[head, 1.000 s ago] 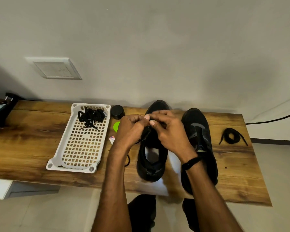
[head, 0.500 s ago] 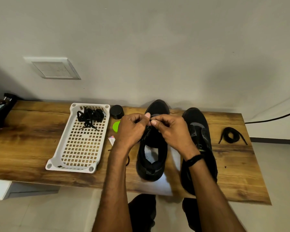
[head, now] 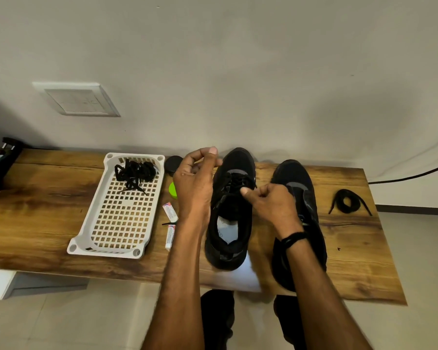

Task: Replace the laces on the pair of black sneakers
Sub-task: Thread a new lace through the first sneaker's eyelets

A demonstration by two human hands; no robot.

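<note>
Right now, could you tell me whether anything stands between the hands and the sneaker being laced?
Nothing visible does. The right hand pinches at the lace of the sneaker; the left hand is raised by its toe. The second sneaker lies aside, to the right.

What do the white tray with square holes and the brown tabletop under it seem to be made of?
The white tray with square holes looks like matte moulded plastic: even colour, rounded rim, regular grid. The brown tabletop looks like wood or wood-print laminate, slightly glossy: dark grain streaks run along it; I cannot tell which.
</note>
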